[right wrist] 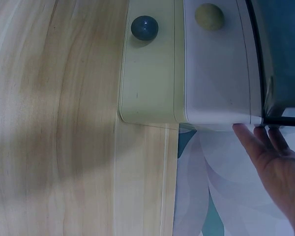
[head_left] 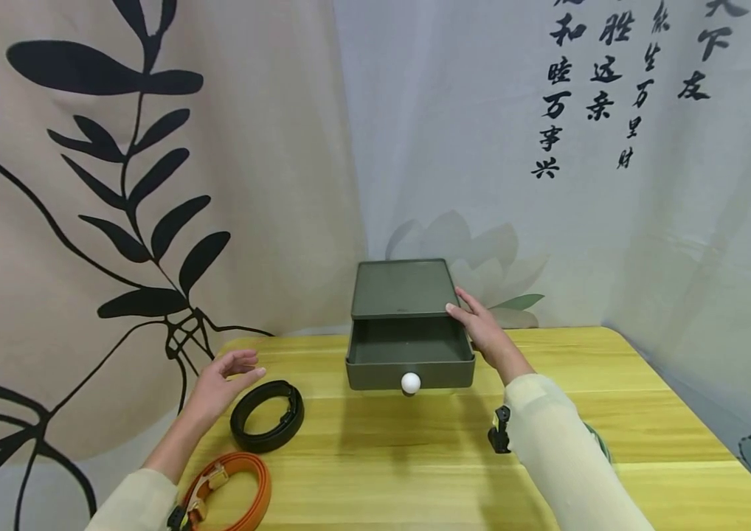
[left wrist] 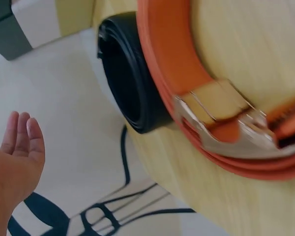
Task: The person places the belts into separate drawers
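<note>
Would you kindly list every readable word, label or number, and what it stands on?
"和睦万事兴" on the cloth
"胜远亲" on the cloth
"生万里财" on the cloth
"下友" on the cloth
Characters above these are cut off or unclear.
None readable on the drawer box.

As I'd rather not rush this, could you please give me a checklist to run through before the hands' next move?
1. Top drawer pulled out: ok.
2. Nothing hidden at its back: cannot tell; the top of the cabinet covers that part.
3. Right hand at the cabinet's right edge: ok.
4. Left hand free: ok; it holds nothing.
5. Black belt in hand: not ok; it lies coiled on the table.
6. Orange belt coiled: ok.
</note>
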`<state>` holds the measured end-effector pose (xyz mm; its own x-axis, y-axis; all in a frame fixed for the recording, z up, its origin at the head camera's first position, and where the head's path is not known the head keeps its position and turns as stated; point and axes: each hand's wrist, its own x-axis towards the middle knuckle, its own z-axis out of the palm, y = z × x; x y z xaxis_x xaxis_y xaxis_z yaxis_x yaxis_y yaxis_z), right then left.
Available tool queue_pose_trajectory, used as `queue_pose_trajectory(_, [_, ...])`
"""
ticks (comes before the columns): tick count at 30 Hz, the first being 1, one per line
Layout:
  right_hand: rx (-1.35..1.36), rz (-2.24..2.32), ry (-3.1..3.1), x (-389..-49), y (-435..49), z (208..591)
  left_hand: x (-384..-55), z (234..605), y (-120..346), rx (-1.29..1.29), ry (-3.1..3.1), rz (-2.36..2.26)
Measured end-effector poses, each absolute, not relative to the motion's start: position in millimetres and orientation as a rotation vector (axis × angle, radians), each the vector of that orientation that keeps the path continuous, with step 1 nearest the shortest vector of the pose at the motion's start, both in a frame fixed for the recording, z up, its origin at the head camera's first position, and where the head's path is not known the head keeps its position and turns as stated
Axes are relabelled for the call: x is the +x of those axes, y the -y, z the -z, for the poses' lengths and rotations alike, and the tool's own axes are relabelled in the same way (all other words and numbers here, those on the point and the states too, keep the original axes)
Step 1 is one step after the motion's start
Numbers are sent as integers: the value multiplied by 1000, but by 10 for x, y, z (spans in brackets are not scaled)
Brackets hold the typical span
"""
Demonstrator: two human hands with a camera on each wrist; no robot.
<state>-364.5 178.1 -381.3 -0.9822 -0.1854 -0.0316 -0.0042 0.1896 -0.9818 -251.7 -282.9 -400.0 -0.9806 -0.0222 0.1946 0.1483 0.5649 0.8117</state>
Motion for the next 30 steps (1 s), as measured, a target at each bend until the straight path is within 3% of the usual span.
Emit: queue_pose_trajectory(30, [-209, 1910, -2278, -3618, -1799, 3791, -2465, 4586, 3347, 2, 2813, 1341])
